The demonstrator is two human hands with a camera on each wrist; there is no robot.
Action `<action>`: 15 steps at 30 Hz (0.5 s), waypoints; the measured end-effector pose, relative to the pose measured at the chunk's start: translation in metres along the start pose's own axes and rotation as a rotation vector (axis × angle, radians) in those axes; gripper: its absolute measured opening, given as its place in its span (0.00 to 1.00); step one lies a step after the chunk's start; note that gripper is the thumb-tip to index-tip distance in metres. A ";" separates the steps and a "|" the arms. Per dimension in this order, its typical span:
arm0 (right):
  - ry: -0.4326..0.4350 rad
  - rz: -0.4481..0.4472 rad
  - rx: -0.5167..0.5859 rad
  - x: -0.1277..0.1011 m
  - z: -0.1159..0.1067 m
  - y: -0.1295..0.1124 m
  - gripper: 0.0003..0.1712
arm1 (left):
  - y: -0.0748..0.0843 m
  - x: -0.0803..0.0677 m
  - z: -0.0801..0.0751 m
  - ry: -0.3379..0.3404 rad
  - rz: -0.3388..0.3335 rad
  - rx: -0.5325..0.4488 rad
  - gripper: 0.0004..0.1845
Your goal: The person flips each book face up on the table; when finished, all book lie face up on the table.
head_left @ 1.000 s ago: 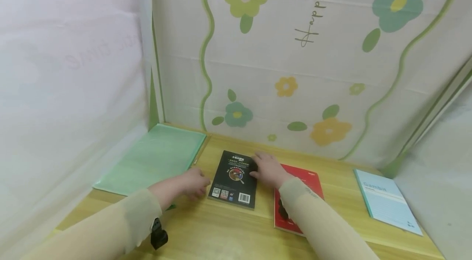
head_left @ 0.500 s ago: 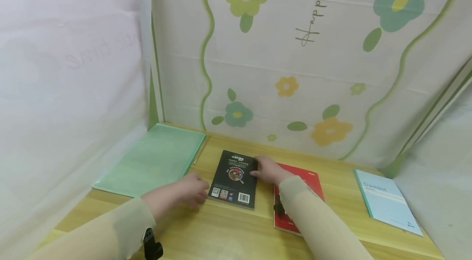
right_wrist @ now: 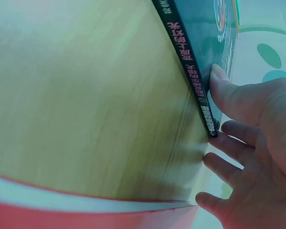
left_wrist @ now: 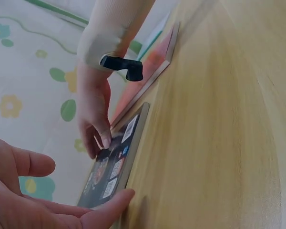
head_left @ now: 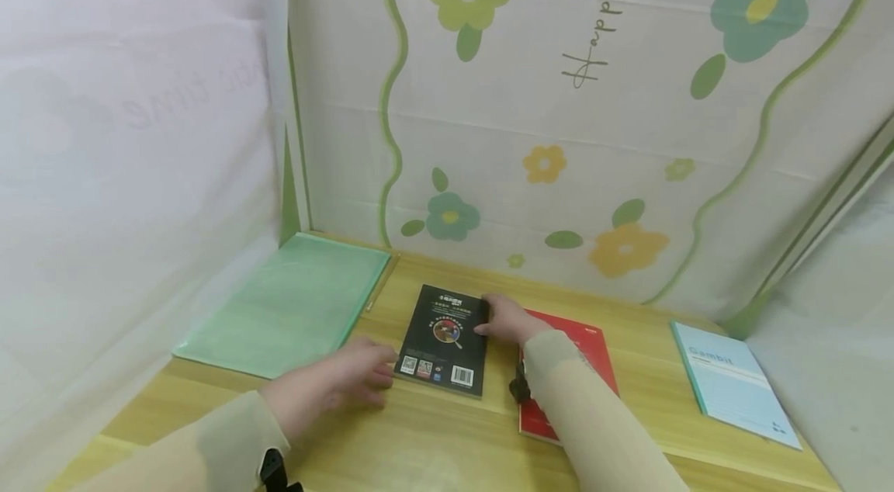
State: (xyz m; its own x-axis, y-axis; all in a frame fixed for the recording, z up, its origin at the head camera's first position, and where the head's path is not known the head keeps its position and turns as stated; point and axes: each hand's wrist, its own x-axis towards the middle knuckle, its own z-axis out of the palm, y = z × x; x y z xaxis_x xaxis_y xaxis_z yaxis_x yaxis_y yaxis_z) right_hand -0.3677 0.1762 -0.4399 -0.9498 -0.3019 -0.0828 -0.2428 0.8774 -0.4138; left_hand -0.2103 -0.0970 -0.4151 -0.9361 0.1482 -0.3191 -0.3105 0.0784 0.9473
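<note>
A black paperback book [head_left: 441, 348] lies back cover up on the table, with a round picture and barcodes on it. At its upper right corner is my right hand [head_left: 510, 319]; in the right wrist view the thumb [right_wrist: 220, 78] rests on the cover beside the lettered spine [right_wrist: 189, 71], and the other fingers spread past the spine's end. My left hand [head_left: 338, 379] is by the book's lower left corner, fingers relaxed and holding nothing. In the left wrist view its fingertips overlap the book's near edge.
A red book [head_left: 583, 348] lies partly under my right forearm. Farther right is a light blue notebook [head_left: 736, 379] marked "Gambit". A mint green folder [head_left: 286, 302] lies at the back left. Flower-printed cloth [head_left: 489, 104] hangs behind the wooden table [head_left: 419, 445].
My left hand and forearm have shifted slightly toward me and to the left. My right fingers have drawn in at the book's corner. The black book stays in place.
</note>
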 end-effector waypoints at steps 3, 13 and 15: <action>0.011 0.005 0.018 0.000 -0.001 0.000 0.43 | -0.004 0.004 0.001 -0.006 -0.008 -0.042 0.31; 0.025 0.026 0.014 0.002 0.002 0.000 0.42 | -0.011 0.017 0.004 0.012 -0.025 0.000 0.16; 0.030 0.016 0.011 0.001 0.002 0.000 0.41 | -0.012 0.018 0.004 0.021 -0.027 0.026 0.16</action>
State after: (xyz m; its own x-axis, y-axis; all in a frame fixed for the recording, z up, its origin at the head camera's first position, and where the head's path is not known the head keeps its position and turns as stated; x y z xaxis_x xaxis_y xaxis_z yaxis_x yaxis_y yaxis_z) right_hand -0.3682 0.1755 -0.4416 -0.9591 -0.2764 -0.0619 -0.2257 0.8778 -0.4226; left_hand -0.2231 -0.0909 -0.4324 -0.9308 0.1251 -0.3434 -0.3313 0.1081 0.9373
